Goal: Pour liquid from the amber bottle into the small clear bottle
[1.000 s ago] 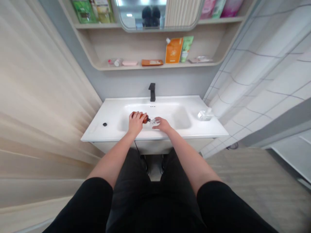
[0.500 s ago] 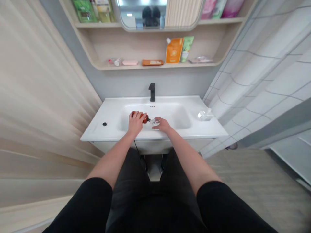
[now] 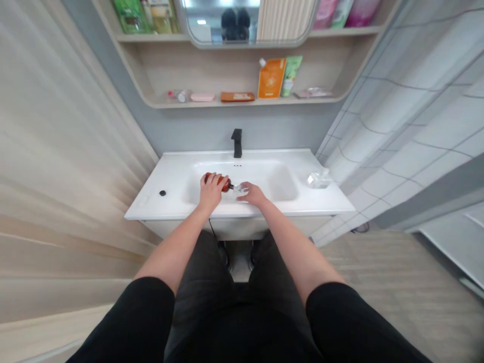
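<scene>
Barely a shift since last frame: L hand [image 3: 212,192] clamped round brown bottle [image 3: 226,186], tipped, neck toward R hand [image 3: 252,193], whose fingers curl round clear cup [image 3: 240,189]. Bottle prob stiff, slick if wet, grip mid-body; cup looks light, poss fragile, hold sides gently.

No legible lettering; print on orange pouch [image 3: 271,79] and green tube [image 3: 290,75] blurred.

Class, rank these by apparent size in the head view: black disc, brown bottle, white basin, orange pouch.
1. White basin
2. Orange pouch
3. Brown bottle, partly hidden by the left hand
4. Black disc
</scene>
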`<state>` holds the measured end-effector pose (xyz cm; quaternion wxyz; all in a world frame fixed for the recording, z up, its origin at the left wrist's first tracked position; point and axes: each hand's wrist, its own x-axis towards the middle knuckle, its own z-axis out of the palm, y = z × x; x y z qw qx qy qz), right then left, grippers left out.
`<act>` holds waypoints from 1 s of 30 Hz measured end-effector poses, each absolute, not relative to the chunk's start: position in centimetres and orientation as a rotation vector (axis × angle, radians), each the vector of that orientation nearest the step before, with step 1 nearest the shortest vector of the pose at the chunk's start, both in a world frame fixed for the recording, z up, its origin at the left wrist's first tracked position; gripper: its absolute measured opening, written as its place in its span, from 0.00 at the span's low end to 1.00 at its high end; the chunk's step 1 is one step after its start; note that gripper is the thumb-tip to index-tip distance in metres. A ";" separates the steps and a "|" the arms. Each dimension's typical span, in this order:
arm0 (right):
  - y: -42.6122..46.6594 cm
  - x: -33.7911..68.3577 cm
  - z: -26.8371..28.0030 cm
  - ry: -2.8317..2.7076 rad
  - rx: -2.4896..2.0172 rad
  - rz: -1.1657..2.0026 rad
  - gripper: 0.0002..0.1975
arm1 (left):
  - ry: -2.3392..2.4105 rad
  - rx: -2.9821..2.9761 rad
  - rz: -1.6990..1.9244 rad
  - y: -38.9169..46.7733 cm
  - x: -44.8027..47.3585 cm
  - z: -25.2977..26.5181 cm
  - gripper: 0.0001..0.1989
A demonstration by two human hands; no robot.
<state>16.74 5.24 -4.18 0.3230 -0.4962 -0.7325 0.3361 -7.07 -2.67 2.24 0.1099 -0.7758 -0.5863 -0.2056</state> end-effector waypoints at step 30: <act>4.7 16.8 -3.6 -1.944 -1.314 0.853 0.39 | -1.678 -2.245 -0.644 -2.4 -7.3 1.6 0.32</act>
